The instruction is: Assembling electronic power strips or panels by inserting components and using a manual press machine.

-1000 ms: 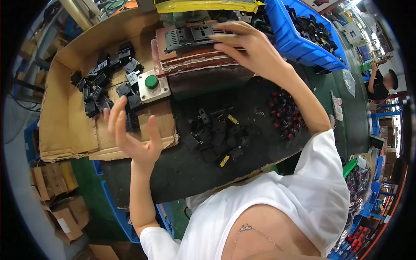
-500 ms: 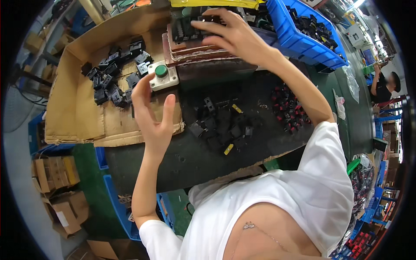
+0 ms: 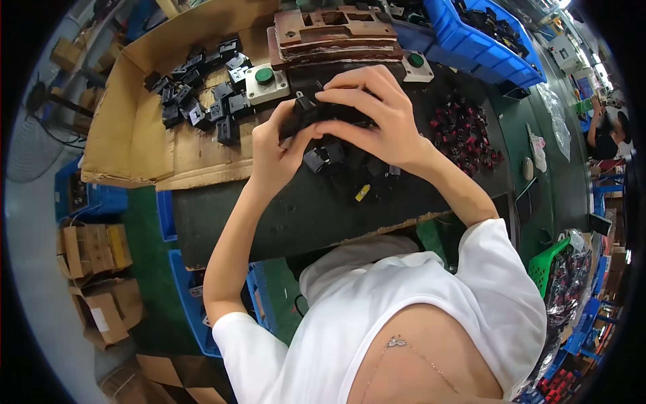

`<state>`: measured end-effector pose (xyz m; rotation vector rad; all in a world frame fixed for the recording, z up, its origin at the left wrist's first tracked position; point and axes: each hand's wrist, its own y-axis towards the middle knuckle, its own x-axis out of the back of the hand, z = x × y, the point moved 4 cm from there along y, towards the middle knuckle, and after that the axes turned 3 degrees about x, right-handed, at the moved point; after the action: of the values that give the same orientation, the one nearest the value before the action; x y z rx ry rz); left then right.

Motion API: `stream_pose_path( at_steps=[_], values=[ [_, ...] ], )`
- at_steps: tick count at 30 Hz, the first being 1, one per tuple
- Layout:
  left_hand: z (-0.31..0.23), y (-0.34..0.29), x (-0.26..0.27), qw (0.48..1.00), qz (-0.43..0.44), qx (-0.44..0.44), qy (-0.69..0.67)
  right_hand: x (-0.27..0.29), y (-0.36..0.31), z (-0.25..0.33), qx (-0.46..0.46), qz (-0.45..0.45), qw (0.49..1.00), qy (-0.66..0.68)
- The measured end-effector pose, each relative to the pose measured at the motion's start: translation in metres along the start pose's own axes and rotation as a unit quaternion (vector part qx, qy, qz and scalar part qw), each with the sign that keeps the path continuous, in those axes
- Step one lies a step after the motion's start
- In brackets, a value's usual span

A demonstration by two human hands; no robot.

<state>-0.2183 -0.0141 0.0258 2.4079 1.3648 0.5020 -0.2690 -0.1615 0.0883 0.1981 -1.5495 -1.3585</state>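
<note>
Above the dark worktable, both hands are raised close together around black plastic parts point(image 3: 307, 112). My left hand point(image 3: 277, 147) pinches them from the left, its thumb near my right thumb. My right hand point(image 3: 382, 120) grips from the right, fingers curled over the top. Whether this is one long piece or several is partly hidden by my fingers. Just beyond stands a fixture with a brown cut-out plate point(image 3: 336, 28) on top, its slots showing. Under my hands lie loose black plastic pieces point(image 3: 315, 160) and a yellow piece point(image 3: 363, 193).
A cardboard tray point(image 3: 134, 151) with several black housings point(image 3: 195, 111) is at the left. White boxes with green buttons point(image 3: 264, 76) point(image 3: 416, 60) flank the fixture. Small red-and-black parts point(image 3: 464, 131) lie at the right, below a blue bin point(image 3: 464, 50). Another person point(image 3: 609, 135) is far right.
My right hand has come down from the fixture toward me, and the black parts have left its top plate. My left hand has moved right to meet it, and both now hold black plastic parts.
</note>
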Motion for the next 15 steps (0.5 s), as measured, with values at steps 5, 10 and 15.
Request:
stream_pose_path(
  at_steps=[5,10,15],
  values=[
    [-0.01,-0.003,0.002,0.995,-0.018,-0.081,0.054,0.003,0.004,0.015,0.004,-0.04,0.999,-0.019],
    [-0.008,-0.002,0.002,0.989,-0.032,-0.126,0.074,0.012,0.001,0.023,-0.017,-0.023,0.999,-0.035],
    [0.0,-0.001,0.008,0.993,-0.023,-0.104,0.051,0.032,0.0,0.011,-0.025,-0.042,0.985,-0.166]
  ],
)
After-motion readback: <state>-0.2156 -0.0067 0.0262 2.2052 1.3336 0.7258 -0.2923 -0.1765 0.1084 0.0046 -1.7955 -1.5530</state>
